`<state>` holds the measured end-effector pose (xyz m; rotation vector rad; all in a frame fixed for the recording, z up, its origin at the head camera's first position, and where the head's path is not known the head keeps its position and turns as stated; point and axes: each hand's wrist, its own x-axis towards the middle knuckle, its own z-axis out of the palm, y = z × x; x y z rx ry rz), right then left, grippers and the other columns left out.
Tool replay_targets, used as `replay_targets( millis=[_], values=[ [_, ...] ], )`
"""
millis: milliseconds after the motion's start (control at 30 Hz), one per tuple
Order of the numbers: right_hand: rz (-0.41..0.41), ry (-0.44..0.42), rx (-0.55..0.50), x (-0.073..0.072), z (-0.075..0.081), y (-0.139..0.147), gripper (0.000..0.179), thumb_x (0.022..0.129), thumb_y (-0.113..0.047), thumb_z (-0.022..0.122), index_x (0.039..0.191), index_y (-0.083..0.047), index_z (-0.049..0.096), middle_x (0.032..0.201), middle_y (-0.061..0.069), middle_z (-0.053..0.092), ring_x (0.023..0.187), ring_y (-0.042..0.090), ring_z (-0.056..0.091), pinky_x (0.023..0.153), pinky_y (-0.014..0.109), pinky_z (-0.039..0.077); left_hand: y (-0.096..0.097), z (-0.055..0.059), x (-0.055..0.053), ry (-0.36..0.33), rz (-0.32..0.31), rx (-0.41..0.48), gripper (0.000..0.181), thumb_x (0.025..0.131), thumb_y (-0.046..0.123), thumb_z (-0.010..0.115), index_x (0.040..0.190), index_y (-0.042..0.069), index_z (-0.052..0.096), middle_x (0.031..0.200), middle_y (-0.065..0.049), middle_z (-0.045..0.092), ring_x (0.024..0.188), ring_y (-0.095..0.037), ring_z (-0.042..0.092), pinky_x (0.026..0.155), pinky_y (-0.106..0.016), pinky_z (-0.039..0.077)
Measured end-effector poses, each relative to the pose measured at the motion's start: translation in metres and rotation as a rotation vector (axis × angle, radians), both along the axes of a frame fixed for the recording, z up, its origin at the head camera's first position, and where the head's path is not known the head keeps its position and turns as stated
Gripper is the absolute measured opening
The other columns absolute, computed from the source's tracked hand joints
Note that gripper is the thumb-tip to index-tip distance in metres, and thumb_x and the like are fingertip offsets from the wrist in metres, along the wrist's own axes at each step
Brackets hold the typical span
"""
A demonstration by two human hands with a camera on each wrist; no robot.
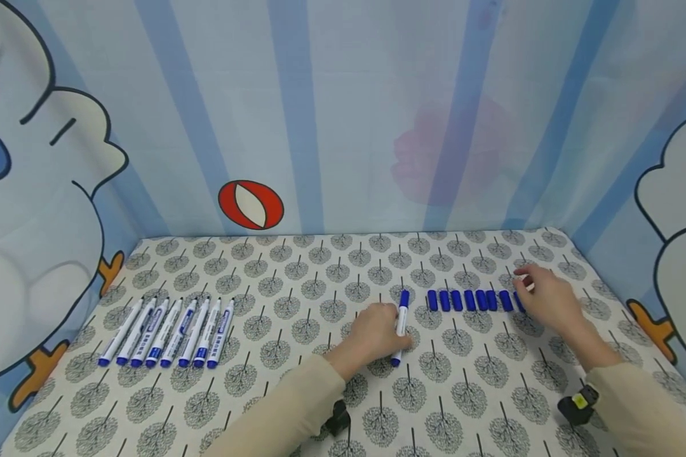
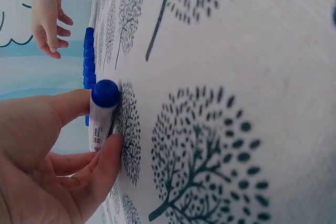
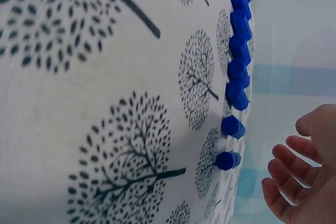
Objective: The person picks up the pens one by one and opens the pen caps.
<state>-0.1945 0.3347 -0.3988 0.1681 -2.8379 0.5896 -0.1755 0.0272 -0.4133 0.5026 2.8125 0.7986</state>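
Observation:
My left hand pinches a white whiteboard marker with its blue cap on, pointing away from me. In the left wrist view, thumb and fingers lie on either side of the marker, its blue rear end facing the camera. My right hand is over the right end of a row of loose blue marker caps. From the right wrist, that hand shows loosely bent fingers with nothing between them, apart from the nearest cap.
On the left of the table lie several uncapped markers side by side, black tips pointing away. A tree-patterned cloth covers the table. Behind it hangs a striped blue curtain with cartoon figures.

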Motion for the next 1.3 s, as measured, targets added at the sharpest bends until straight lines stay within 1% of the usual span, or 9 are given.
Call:
replay_targets(
  millis=[133,333,433,500,633,867,1067,1233,1300],
  values=[
    [0.027,0.008,0.007,0.000,0.001,-0.007,0.030,0.092,-0.015,0.048,0.113,0.006,0.054,0.091,0.022,0.061,0.070,0.028,0.060,0.047,0.030,0.044,0.000,-0.001,0.000,-0.003,0.001,0.023,0.027,0.070,0.025,0.078,0.075,0.010,0.055,0.061,0.003,0.052,0.048,-0.010,0.049,0.041,-0.021,0.042],
    [0.063,-0.015,0.013,0.001,0.004,-0.018,0.030,0.092,-0.015,0.047,0.113,0.005,0.055,0.092,0.020,0.061,0.074,0.028,0.060,0.052,0.033,0.047,0.000,-0.004,-0.002,-0.006,0.016,0.057,0.028,0.070,0.021,0.078,0.085,0.005,0.060,0.064,0.001,0.053,0.049,-0.011,0.050,0.041,-0.021,0.042],
    [0.082,-0.008,0.020,0.002,0.006,-0.024,0.028,0.092,-0.015,0.048,0.111,0.004,0.057,0.090,0.018,0.061,0.074,0.027,0.060,0.054,0.033,0.048,-0.001,-0.006,-0.004,-0.003,0.025,0.058,0.029,0.069,0.019,0.077,0.088,0.004,0.061,0.066,0.000,0.053,0.050,-0.011,0.051,0.041,-0.020,0.042],
    [0.093,-0.008,0.027,0.003,0.006,-0.027,0.027,0.091,-0.015,0.049,0.110,0.003,0.057,0.090,0.017,0.061,0.075,0.027,0.060,0.056,0.036,0.049,-0.001,-0.006,-0.004,-0.004,0.028,0.059,0.030,0.069,0.017,0.077,0.090,0.003,0.061,0.068,-0.001,0.054,0.051,-0.011,0.051,0.042,-0.020,0.043],
    [0.113,-0.008,0.041,0.004,0.005,-0.033,0.027,0.091,-0.014,0.050,0.110,0.003,0.058,0.091,0.016,0.061,0.078,0.028,0.060,0.061,0.039,0.049,-0.002,-0.005,-0.004,-0.018,0.035,0.075,0.029,0.070,0.016,0.076,0.092,0.003,0.062,0.070,-0.002,0.055,0.052,-0.011,0.052,0.042,-0.020,0.043],
    [0.147,0.012,0.030,0.007,0.006,-0.040,0.025,0.090,-0.013,0.054,0.109,0.003,0.058,0.089,0.014,0.062,0.076,0.025,0.060,0.061,0.038,0.050,-0.005,-0.006,-0.003,-0.032,0.046,0.101,0.023,0.069,0.013,0.074,0.088,0.006,0.062,0.068,0.000,0.055,0.051,-0.012,0.052,0.043,-0.023,0.043],
    [0.156,0.032,0.035,0.009,0.005,-0.043,0.024,0.091,-0.013,0.053,0.109,0.002,0.059,0.089,0.013,0.061,0.075,0.023,0.059,0.060,0.035,0.049,-0.014,-0.007,-0.004,-0.026,0.058,0.060,0.021,0.069,0.013,0.071,0.088,0.011,0.063,0.066,0.003,0.056,0.051,-0.013,0.051,0.043,-0.026,0.042],
    [0.168,0.080,0.039,0.009,0.004,-0.047,0.021,0.090,-0.012,0.053,0.106,0.000,0.060,0.086,0.010,0.061,0.073,0.020,0.058,0.058,0.032,0.047,-0.021,-0.003,-0.006,-0.030,0.054,0.031,0.021,0.070,0.013,0.071,0.090,0.011,0.063,0.066,0.004,0.056,0.050,-0.012,0.052,0.043,-0.025,0.042],
    [0.170,0.092,0.042,0.009,0.004,-0.050,0.021,0.090,-0.013,0.053,0.105,-0.001,0.061,0.086,0.009,0.061,0.072,0.020,0.058,0.058,0.032,0.047,-0.024,0.000,-0.005,-0.018,0.048,0.023,0.021,0.071,0.013,0.070,0.090,0.011,0.062,0.067,0.004,0.056,0.050,-0.012,0.051,0.043,-0.025,0.042]
  ],
)
